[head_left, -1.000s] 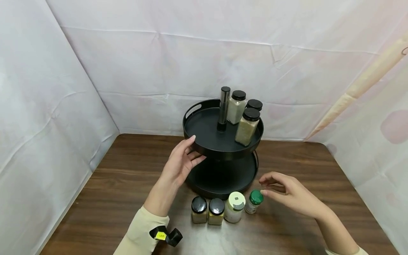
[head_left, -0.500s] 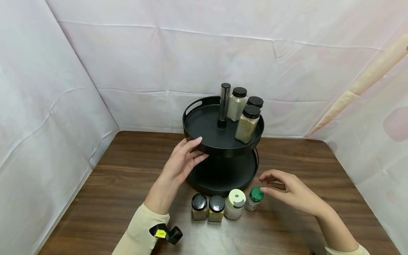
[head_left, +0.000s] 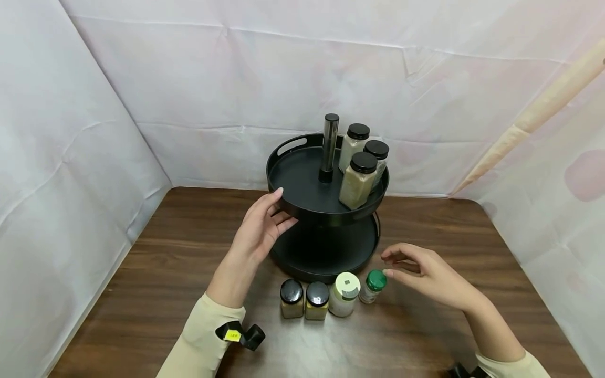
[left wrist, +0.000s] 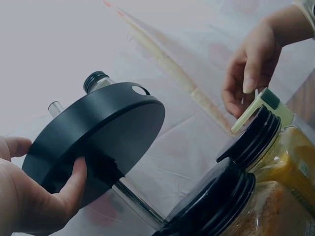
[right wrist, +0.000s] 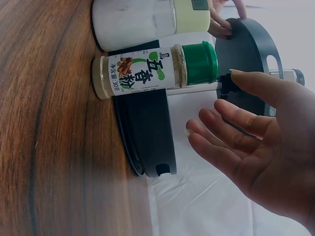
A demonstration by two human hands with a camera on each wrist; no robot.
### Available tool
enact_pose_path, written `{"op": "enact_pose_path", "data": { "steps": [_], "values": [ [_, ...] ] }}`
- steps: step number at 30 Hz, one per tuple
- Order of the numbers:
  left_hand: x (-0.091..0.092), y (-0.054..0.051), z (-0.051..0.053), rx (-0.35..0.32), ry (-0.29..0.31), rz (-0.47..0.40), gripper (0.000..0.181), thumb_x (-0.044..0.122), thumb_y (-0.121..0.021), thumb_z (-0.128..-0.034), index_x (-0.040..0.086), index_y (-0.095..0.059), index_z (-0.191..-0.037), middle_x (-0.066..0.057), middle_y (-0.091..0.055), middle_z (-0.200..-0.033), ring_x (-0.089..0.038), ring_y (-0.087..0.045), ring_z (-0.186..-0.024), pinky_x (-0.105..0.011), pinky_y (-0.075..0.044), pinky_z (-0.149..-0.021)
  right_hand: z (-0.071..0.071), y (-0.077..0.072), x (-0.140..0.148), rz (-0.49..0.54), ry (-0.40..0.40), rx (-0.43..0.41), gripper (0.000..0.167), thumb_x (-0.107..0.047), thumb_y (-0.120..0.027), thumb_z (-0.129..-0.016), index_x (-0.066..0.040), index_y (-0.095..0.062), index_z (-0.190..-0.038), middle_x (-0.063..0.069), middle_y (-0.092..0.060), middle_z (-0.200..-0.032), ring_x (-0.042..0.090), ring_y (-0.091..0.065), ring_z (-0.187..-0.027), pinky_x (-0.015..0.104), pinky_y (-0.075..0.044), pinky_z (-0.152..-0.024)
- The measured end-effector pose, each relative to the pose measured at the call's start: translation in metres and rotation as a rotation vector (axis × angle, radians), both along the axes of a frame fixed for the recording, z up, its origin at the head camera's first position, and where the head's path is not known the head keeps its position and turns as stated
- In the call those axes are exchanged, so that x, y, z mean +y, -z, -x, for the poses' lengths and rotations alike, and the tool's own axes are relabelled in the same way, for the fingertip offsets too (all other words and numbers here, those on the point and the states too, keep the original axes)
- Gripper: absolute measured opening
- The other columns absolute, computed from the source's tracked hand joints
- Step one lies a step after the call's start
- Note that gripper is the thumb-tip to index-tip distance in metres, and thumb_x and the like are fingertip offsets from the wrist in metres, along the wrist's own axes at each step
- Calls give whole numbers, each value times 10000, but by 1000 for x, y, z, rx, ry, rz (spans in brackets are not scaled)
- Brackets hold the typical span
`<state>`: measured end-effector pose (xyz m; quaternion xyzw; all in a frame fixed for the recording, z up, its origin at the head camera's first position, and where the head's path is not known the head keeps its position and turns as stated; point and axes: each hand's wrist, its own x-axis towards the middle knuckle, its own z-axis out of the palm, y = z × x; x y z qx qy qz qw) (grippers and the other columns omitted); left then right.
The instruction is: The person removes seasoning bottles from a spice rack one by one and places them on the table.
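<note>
A black two-tier turntable rack (head_left: 302,176) stands at the middle of the table. My left hand (head_left: 255,231) grips the upper tray's left front rim, thumb on the rim and fingers below it. Several black-capped spice jars, one in front (head_left: 355,186), crowd that tray's right side, beside the post. My right hand (head_left: 427,275) hovers right of a green-capped spice shaker (head_left: 375,282), its fingers loosely bent. In the right wrist view, a small gap separates the thumb from the shaker's cap (right wrist: 201,63). Chinese writing covers the shaker's label.
Left of the shaker, a pale-lidded jar of white grains (head_left: 344,299) and two black-capped jars (head_left: 292,299) form a row before the lower tray (head_left: 326,254). White cloth (head_left: 283,79) hangs behind and at both sides of the wooden table (head_left: 189,247).
My left hand goes slightly right, then back left, and the upper tray turns a little: its front jar shifts left and its rear jar right. My right hand stays beside the shaker.
</note>
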<state>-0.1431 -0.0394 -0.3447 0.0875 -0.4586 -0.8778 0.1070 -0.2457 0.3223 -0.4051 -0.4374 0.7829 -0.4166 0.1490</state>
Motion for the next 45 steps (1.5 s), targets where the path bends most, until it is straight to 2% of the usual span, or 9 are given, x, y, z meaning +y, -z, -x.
{"op": "enact_pose_path", "data": {
  "steps": [6,8,12,15,21,26,33,38,45],
  "values": [
    [1,0,0,18,8,-14,59,161,-634,-1046,123,-600,-1015,-63,-648,-1065,-225,-677,-933,-362,-606,-865,1,-1,1,-14,4,15,259,-268,-734,-1032,-275,-658,-1280,-90,-689,-1235,135,-676,-1171,368,-585,-961],
    [2,1,0,15,14,-9,77,146,-631,-1042,106,-581,-1086,-71,-644,-1092,-226,-683,-951,-368,-605,-882,1,0,2,-20,3,17,258,-269,-733,-1033,-275,-657,-1279,-91,-689,-1234,136,-678,-1171,349,-585,-956],
    [4,1,0,12,28,6,302,140,-628,-1036,56,-510,-1302,-95,-631,-1158,-224,-692,-1009,-376,-597,-921,1,-1,3,-25,6,26,261,-279,-735,-1031,-279,-655,-1279,-92,-689,-1234,134,-678,-1168,370,-588,-954],
    [5,0,2,13,47,4,395,139,-630,-1034,37,-474,-1382,-112,-632,-1196,-226,-698,-1042,-376,-595,-934,2,-3,3,-23,17,28,262,-286,-738,-1028,-285,-656,-1277,-95,-689,-1230,129,-677,-1164,391,-587,-958],
    [7,-2,4,1,82,25,377,104,-635,-1027,41,-474,-1362,-130,-647,-1179,-218,-719,-989,-355,-612,-892,1,-2,3,-20,23,22,263,-282,-740,-1027,-276,-657,-1277,-91,-686,-1232,140,-677,-1163,386,-584,-965],
    [9,-1,4,-6,85,27,405,99,-641,-1021,34,-463,-1379,-132,-637,-1179,-214,-719,-988,-356,-610,-893,-1,-2,4,-16,17,10,268,-272,-746,-1023,-254,-659,-1275,-82,-687,-1230,203,-686,-1166,411,-585,-967],
    [7,-2,3,2,81,31,417,110,-635,-1027,36,-471,-1404,-137,-638,-1218,-221,-716,-1019,-362,-604,-913,0,-4,2,-14,10,33,274,-268,-754,-1018,-259,-657,-1274,-90,-688,-1228,134,-683,-1153,411,-590,-953],
    [3,-2,0,-2,84,40,434,113,-626,-1032,31,-456,-1423,-138,-627,-1239,-224,-712,-1027,-355,-603,-912,0,-2,-2,-6,-4,43,277,-272,-759,-1013,-266,-657,-1270,-99,-688,-1227,135,-681,-1159,418,-586,-960],
    [3,-2,-3,-5,86,41,427,116,-634,-1027,27,-468,-1410,-135,-633,-1231,-222,-710,-1030,-358,-598,-929,-3,-2,-4,-9,-6,12,282,-291,-758,-1013,-258,-657,-1274,-92,-688,-1232,158,-680,-1171,432,-580,-976]
  ]
}}
